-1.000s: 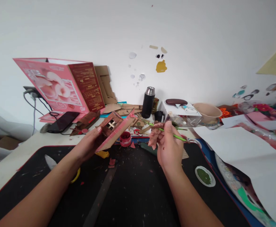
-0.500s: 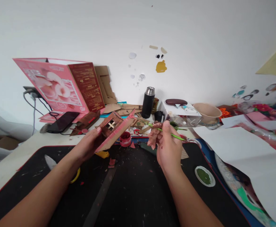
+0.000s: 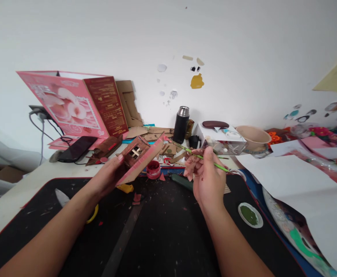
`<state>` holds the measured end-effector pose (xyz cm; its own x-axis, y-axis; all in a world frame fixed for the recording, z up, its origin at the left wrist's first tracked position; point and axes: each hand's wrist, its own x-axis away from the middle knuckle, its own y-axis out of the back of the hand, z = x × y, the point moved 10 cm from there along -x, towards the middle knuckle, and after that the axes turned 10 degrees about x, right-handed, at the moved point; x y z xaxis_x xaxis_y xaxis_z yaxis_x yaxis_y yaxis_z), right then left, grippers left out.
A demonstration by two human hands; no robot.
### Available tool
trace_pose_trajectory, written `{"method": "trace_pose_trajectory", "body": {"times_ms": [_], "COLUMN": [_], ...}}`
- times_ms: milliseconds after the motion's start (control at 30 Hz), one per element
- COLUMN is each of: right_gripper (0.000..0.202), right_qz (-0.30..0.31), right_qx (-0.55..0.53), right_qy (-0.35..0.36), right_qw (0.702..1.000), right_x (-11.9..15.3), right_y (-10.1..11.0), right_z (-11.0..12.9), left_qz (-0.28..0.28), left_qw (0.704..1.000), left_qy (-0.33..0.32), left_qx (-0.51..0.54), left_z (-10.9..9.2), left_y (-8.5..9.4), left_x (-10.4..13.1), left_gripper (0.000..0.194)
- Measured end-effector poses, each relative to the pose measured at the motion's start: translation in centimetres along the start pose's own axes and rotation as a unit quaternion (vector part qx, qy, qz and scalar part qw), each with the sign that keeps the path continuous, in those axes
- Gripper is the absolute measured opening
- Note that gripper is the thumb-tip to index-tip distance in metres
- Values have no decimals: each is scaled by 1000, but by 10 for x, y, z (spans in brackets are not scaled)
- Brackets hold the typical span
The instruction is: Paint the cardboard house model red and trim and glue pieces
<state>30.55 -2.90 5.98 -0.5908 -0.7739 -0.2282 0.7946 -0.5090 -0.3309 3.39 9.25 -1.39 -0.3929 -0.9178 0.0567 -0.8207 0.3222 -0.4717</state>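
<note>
Left hand (image 3: 108, 174): grip clamped on small cardboard house (image 3: 137, 152), thumb at its left end, other fingers mostly hidden. House is held tilted above black mat (image 3: 162, 234), window with crossed bars showing; pink-edged panel (image 3: 142, 163) slopes up to the right along it.

Right hand (image 3: 209, 186): grip closed around green paintbrush (image 3: 220, 167), thumb on top, fingers smeared reddish-brown. Brush slants up-left, tip end by upper corner of panel; contact can't be told. House is left of the right grip, apart from it.

Red paint jar (image 3: 153, 170), open, sits between the 2 hands, just right of panel. Dark green handle (image 3: 182, 182) lies on mat near right hand. White lid with green paint (image 3: 250, 215) at mat's right side. Yellow-handled scissors (image 3: 91, 215) partly under left forearm; ruler (image 3: 123, 240) on mat. Behind, on surface (image 3: 40, 175): phone (image 3: 77, 149), pink box (image 3: 73, 109), black flask (image 3: 181, 127).
</note>
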Motion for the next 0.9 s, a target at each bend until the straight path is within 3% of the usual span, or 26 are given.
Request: {"method": "trace_pose_trajectory", "body": {"times_ms": [433,633,900], "right_gripper": [50,45,46], "right_qz": [63,49,18], "right_qx": [16,29,27], "right_qy": [-30,-34,-41], "right_qw": [997,998,999], "right_x": [7,6,5], "right_y": [-12,-9,-5], "right_z": [-14,-13,-7], "left_qz": [1,21,-4], "left_qw": [1000,1000,1000], "left_qy": [7,0,-8], "left_qx": [4,12,-2], "left_z": [0,-1,-2], "left_y": [-2,-4,-1], "left_x": [-1,0,1], "left_gripper": [61,57,61]}}
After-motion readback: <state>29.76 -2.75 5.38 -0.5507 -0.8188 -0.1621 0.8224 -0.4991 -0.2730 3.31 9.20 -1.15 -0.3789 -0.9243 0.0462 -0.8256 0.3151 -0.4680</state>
